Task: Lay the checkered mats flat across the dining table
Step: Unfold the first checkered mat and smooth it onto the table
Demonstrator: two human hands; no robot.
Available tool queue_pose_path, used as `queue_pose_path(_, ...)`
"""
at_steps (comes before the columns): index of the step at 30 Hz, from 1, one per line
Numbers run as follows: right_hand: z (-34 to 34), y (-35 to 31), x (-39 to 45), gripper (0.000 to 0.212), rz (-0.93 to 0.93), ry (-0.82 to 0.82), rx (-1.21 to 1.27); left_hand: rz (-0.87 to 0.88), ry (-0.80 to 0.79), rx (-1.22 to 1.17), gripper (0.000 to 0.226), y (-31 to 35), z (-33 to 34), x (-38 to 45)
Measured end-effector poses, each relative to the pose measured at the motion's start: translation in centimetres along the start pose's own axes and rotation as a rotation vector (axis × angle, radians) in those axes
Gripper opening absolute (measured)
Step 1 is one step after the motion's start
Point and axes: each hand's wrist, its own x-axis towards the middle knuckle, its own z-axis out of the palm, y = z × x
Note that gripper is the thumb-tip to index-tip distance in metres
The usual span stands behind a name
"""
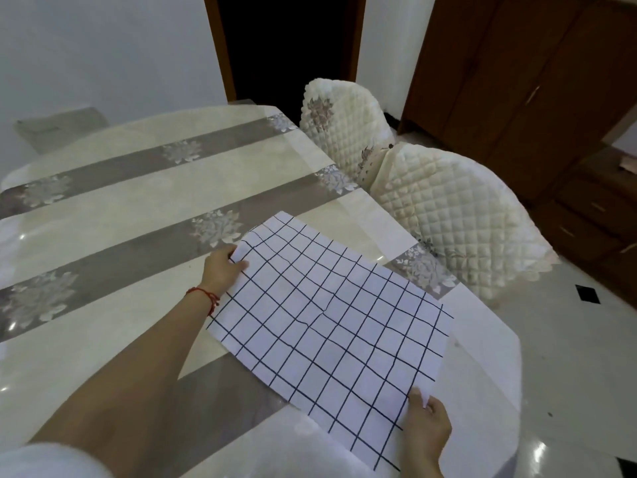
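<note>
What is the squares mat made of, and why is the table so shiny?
The checkered mat looks like thin cloth or soft plastic sheet: it creases and bends where the hands hold it. The table seems topped with a clear, glossy plastic cover over patterned cloth, since light glints off it.

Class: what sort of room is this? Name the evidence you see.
Most likely a home dining room: a dining table under a patterned cloth, quilted chair covers beside it, and wooden cabinets along the wall.

Bare forearms; thin red string bracelet [206, 297] around left wrist, white fabric sleeve [44, 458] at lower left.
</note>
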Motion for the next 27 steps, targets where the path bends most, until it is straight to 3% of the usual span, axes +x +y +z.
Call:
queue_pose_path(11,4.0,-1.9,0.6,0.015,-0.029,-0.012,0.021,0.087,0.046,0.133,0.049,2.6,1.9,7.3)
queue_pose_path(15,4.7,-2.0,-0.1,0.012,-0.008,-0.052,0.011,0.159,0.195,0.458,0.057,1.6,2.4,7.0)
queue_pose_path(18,4.6,-1.5,-0.4,0.011,0.034,-0.152,-0.008,0.016,0.204,0.347,0.063,-0.3,3.5,4.2)
queue_pose_path(21,4.1,-2.1,-0.5,0.037,0.159,-0.347,-0.018,-0.205,0.259,0.169,0.060,-2.0,4.2,0.4)
queue_pose_path(23,3.8,-2.9,-0.5,0.034,0.248,-0.479,-0.060,-0.297,0.281,0.116,0.058,-2.8,4.6,-1.8)
queue_pose_path(25,3.7,-3.3,-0.4,0.025,0.307,-0.530,-0.068,-0.299,0.260,0.148,0.058,-3.2,5.1,-3.6)
queue_pose_path(27,3.7,-3.3,-0.2,0.031,0.317,-0.526,-0.048,-0.221,0.203,0.215,0.061,-3.5,5.8,-4.8)
